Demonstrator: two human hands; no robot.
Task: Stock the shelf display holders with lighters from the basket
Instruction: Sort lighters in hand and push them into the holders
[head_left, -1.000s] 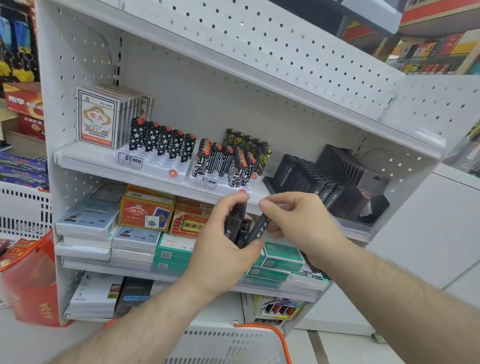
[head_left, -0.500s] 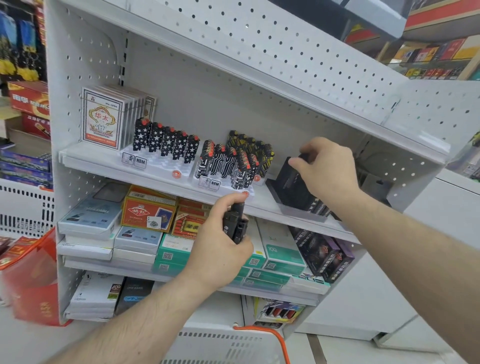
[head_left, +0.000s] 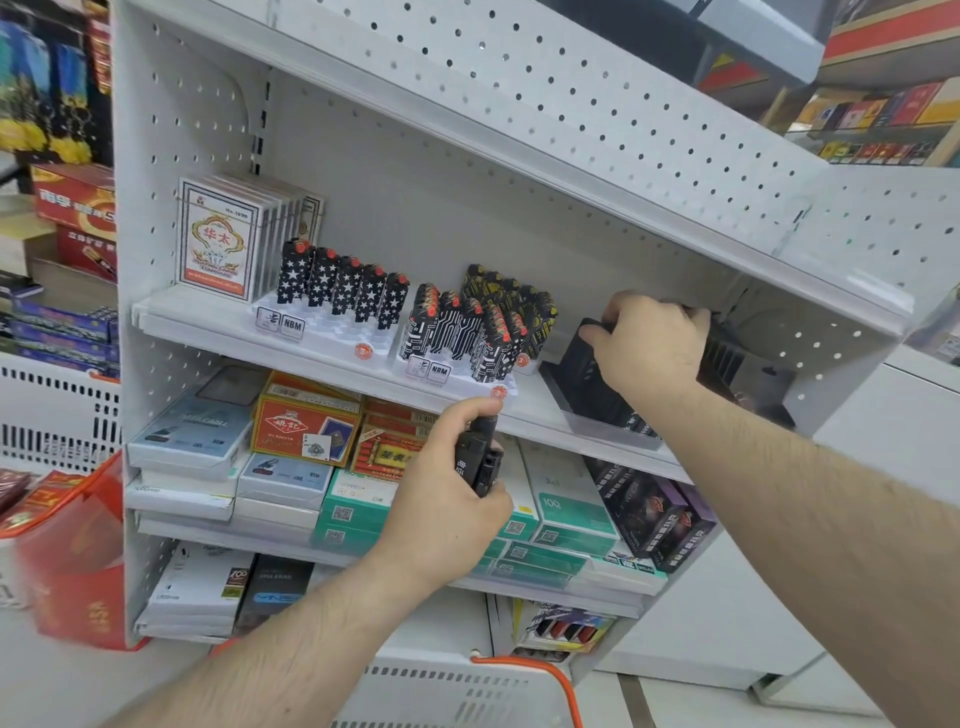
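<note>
While the right hand (head_left: 647, 345) reaches up to the black holder (head_left: 582, 379) on the top shelf (head_left: 332, 358), its fingers curl over the top of the black lighters standing there, most likely to slot one in, though the hand hides whether it grips one. The left hand (head_left: 447, 488) waits lower down, just in front of the shelf edge, with its fingers wrapped tight round a small bunch of black lighters (head_left: 480, 457). It holds them upright and close to the shelf, probably so the other hand can pick the next one quickly. To the left stand two white holders: the one with star lighters (head_left: 337, 286) has many free spots, and the one with lined lighters (head_left: 457, 327) looks fuller. The white basket (head_left: 457, 696) with its orange handle sits low, below both arms, near enough to reach for more. Judging from this, the black holder is the one being filled now, and a few lighters are yet to go in.
</note>
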